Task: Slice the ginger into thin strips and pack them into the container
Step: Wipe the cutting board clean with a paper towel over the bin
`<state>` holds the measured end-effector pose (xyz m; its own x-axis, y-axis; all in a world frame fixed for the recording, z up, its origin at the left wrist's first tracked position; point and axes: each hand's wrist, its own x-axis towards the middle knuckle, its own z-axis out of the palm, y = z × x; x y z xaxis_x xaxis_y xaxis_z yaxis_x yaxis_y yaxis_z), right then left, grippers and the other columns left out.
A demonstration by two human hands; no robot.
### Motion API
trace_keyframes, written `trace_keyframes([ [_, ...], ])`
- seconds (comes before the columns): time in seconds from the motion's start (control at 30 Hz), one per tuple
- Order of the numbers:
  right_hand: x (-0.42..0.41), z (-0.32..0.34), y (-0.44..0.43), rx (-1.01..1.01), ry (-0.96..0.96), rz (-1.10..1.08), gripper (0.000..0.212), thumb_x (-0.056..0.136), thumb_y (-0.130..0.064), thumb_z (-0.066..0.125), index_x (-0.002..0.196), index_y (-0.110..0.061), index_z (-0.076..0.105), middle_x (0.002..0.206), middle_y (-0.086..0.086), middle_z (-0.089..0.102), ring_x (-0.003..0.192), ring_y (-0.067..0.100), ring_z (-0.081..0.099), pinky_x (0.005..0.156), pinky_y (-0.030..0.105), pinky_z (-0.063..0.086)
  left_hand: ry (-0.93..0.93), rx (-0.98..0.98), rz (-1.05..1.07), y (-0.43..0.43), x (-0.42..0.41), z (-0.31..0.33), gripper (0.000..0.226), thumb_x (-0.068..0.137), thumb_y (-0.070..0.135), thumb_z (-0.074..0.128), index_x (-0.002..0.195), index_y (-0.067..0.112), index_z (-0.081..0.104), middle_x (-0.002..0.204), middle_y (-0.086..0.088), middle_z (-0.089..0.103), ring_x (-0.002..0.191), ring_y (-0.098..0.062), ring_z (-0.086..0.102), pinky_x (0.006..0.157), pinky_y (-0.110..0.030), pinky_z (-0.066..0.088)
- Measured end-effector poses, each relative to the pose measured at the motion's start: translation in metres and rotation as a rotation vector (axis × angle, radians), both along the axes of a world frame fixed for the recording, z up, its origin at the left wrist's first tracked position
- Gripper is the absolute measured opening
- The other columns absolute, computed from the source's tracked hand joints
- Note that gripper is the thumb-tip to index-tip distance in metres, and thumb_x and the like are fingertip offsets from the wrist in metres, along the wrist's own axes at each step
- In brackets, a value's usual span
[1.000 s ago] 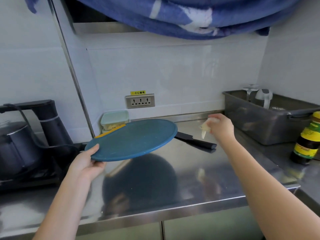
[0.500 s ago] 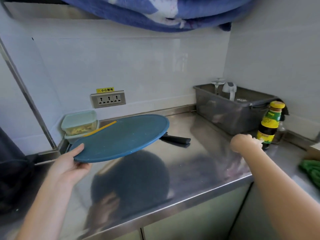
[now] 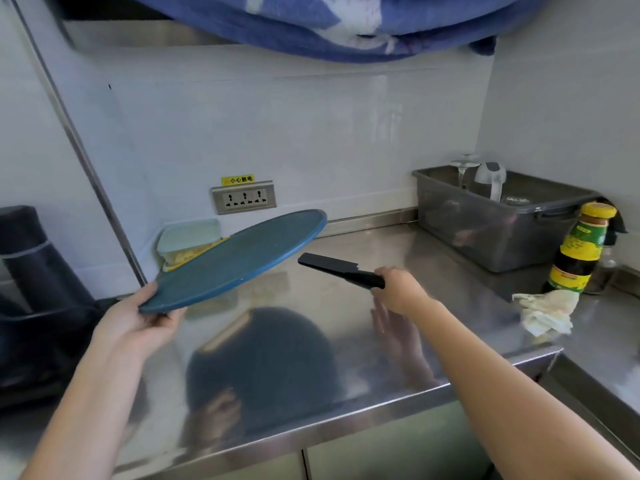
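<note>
Left hand [image 3: 138, 323] grips the near edge of the round blue cutting board [image 3: 239, 261], held tilted and clear of the steel counter [image 3: 460, 271]. Right hand [image 3: 398, 289] is clenched round the handle end of the black knife [image 3: 336, 268], blade pointing toward the board. Ginger strips [image 3: 187, 256] sit in the lidded clear container [image 3: 187, 237] in the back corner, partly hidden behind the board; crumpled paper towel [image 3: 543, 310] lies just beside the sauce bottle [image 3: 578, 251].
</note>
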<state>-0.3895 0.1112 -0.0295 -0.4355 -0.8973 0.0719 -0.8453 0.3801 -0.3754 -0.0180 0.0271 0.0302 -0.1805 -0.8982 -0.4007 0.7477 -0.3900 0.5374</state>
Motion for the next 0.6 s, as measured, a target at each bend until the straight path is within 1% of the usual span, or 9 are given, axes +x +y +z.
trace_keyframes([
  [0.03,0.003,-0.002,-0.001,-0.025,-0.001,-0.017,0.032,0.092,-0.018,0.052,0.123,-0.011,0.056,0.121,0.012,0.056,0.105,0.030,0.056,0.084,0.033,0.047,-0.002,0.002,0.010,0.000,0.004,-0.001,0.036,0.095,0.015,0.052,0.131,0.016,0.052,0.125,-0.002,0.060,0.104,-0.022,0.061,0.049,-0.021,0.053],
  [0.1,0.003,-0.001,0.004,-0.064,-0.003,-0.085,0.027,0.092,-0.014,0.049,0.116,-0.007,0.059,0.116,0.013,0.056,0.102,0.031,0.056,0.084,0.034,0.048,-0.011,0.001,0.021,-0.001,0.009,-0.004,0.037,0.094,0.014,0.052,0.131,0.017,0.052,0.125,-0.002,0.060,0.107,-0.021,0.061,0.049,-0.021,0.054],
  [0.2,-0.012,0.006,0.028,-0.123,0.044,-0.196,0.022,0.091,-0.010,0.048,0.109,-0.002,0.058,0.114,0.015,0.053,0.104,0.034,0.052,0.084,0.034,0.045,-0.031,-0.003,-0.002,-0.001,0.004,-0.011,0.038,0.094,0.014,0.052,0.132,0.019,0.053,0.128,0.001,0.059,0.109,-0.017,0.061,0.050,-0.019,0.054],
  [0.3,-0.040,0.016,0.067,-0.102,0.143,-0.312,0.026,0.090,-0.009,0.048,0.114,-0.001,0.052,0.119,0.017,0.051,0.113,0.037,0.046,0.089,0.037,0.041,-0.058,-0.012,-0.065,0.005,-0.019,-0.016,0.032,0.094,0.014,0.052,0.125,0.020,0.057,0.130,0.000,0.057,0.114,-0.015,0.059,0.050,-0.019,0.054],
  [0.37,-0.061,0.024,0.097,-0.080,0.170,-0.423,0.030,0.091,-0.010,0.047,0.120,0.000,0.050,0.123,0.019,0.048,0.117,0.039,0.044,0.094,0.040,0.040,-0.067,-0.005,-0.119,0.015,-0.042,-0.018,0.030,0.094,0.013,0.054,0.124,0.017,0.056,0.133,-0.002,0.056,0.115,-0.015,0.059,0.050,-0.019,0.054],
  [0.47,-0.084,0.031,0.141,0.046,0.162,-0.601,0.041,0.093,-0.021,0.050,0.130,-0.003,0.045,0.133,0.018,0.043,0.124,0.039,0.041,0.100,0.046,0.039,-0.059,-0.017,-0.214,0.036,-0.081,-0.015,0.011,0.094,0.011,0.054,0.104,0.014,0.057,0.132,-0.001,0.057,0.117,-0.015,0.058,0.049,-0.019,0.054],
  [0.5,-0.089,0.034,0.154,0.103,0.135,-0.660,0.046,0.093,-0.023,0.050,0.134,-0.005,0.041,0.137,0.016,0.040,0.127,0.038,0.037,0.103,0.049,0.037,-0.057,-0.016,-0.250,0.044,-0.094,-0.014,0.009,0.094,0.011,0.054,0.102,0.013,0.057,0.131,0.000,0.058,0.118,-0.016,0.057,0.050,-0.020,0.054],
  [0.57,-0.092,0.041,0.180,0.258,0.094,-0.776,0.055,0.093,-0.023,0.048,0.144,-0.010,0.031,0.145,0.015,0.030,0.135,0.040,0.026,0.108,0.059,0.026,-0.047,-0.010,-0.300,0.058,-0.116,-0.014,0.006,0.094,0.010,0.053,0.098,0.011,0.057,0.125,-0.001,0.060,0.118,-0.018,0.057,0.050,-0.022,0.055],
  [0.6,-0.098,0.040,0.191,0.334,0.075,-0.817,0.059,0.093,-0.025,0.046,0.148,-0.013,0.025,0.150,0.016,0.024,0.139,0.044,0.018,0.108,0.066,0.019,-0.045,-0.013,-0.321,0.067,-0.126,-0.012,0.004,0.094,0.009,0.053,0.094,0.010,0.057,0.118,-0.002,0.063,0.116,-0.018,0.057,0.050,-0.023,0.056],
])
